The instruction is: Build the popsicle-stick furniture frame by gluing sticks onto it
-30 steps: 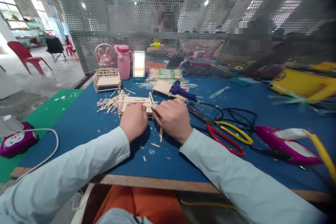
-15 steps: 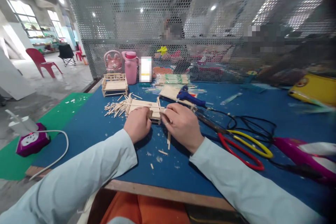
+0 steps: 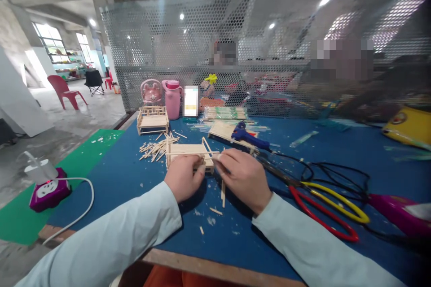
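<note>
A miniature bed (image 3: 188, 149) built of thin wooden sticks sits in front of me, posts standing at both ends. My left hand (image 3: 186, 176) is closed on its front edge, fingers curled over it; the fingertips are partly hidden. A thin wooden stick (image 3: 183, 154) lies across the bed, from its left post to the right side. My right hand (image 3: 243, 176) pinches this stick near its right end, just beside the bed. Below the right fingers, loose sticks (image 3: 223, 193) rest on the table.
Left of the bed lies a pile of short sticks (image 3: 156, 150), with a finished miniature bed (image 3: 153, 121) behind. A blue glue gun (image 3: 249, 136) rests on a wooden piece (image 3: 218, 130). Red-and-yellow-handled scissors (image 3: 323, 233), black cables and a purple power strip (image 3: 387, 208) lie right.
The view has tilted up, so everything appears lower in the picture. Both hands stay at the bed, and the stick still lies across it in my right fingers.
</note>
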{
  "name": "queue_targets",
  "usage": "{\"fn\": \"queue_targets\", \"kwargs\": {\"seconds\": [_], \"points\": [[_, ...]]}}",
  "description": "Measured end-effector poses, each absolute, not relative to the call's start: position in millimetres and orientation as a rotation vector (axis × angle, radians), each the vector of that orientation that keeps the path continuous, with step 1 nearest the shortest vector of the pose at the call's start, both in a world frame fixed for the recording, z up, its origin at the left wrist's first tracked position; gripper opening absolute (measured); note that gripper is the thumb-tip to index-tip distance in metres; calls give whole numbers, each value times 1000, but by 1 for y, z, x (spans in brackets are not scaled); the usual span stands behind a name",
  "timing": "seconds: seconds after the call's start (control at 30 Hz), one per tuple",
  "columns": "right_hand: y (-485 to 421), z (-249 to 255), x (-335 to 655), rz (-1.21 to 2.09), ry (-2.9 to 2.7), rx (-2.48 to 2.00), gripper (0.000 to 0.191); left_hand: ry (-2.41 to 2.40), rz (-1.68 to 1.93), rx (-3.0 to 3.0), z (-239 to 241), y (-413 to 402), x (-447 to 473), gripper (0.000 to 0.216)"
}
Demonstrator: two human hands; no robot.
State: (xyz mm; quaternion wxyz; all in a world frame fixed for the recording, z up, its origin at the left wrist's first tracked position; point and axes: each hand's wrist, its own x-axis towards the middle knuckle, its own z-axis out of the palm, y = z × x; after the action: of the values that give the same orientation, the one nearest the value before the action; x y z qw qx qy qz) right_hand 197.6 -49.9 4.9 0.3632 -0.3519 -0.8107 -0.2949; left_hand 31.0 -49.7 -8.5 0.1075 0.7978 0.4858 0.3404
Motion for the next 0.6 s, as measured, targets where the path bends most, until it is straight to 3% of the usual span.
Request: {"fn": "queue_targets", "kwargs": {"seconds": [0.6], "points": [[-47, 2, 194, -938, -2051, -896, 27, 1475, 1186, 2235, -14, -48, 35, 20]]}}
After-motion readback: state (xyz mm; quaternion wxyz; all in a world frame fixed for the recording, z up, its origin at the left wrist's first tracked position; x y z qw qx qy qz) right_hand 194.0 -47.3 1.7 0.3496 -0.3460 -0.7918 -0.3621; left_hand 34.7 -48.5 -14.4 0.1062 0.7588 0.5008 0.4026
